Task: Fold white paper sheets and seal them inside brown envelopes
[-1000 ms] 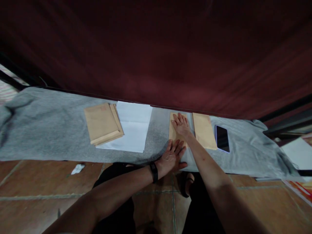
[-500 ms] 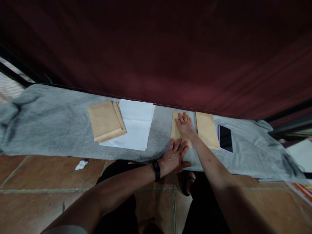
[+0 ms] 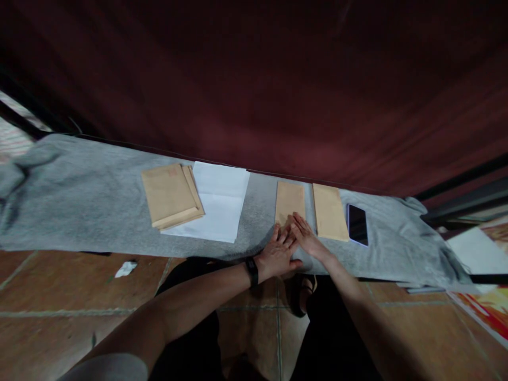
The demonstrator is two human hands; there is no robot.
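A brown envelope [image 3: 289,201] lies on a grey cloth [image 3: 79,201] in front of me. My left hand [image 3: 277,254], with a black band at the wrist, lies flat and open at the envelope's near end. My right hand [image 3: 305,236] is flat and open too, fingers stretched onto the envelope's near edge, touching the left hand's fingertips. A second brown envelope [image 3: 329,212] lies just to the right, and a dark phone [image 3: 357,224] beside that.
A stack of brown envelopes [image 3: 170,194] overlaps white paper sheets [image 3: 219,207] on the left of the cloth. A dark red curtain [image 3: 254,79] hangs behind. Below is a brown tiled floor [image 3: 59,296] with a white scrap [image 3: 126,269]. Papers [image 3: 476,254] lie at right.
My right hand has slid back from the far end of the envelope to its near edge, meeting the left hand. The left hand has barely moved.
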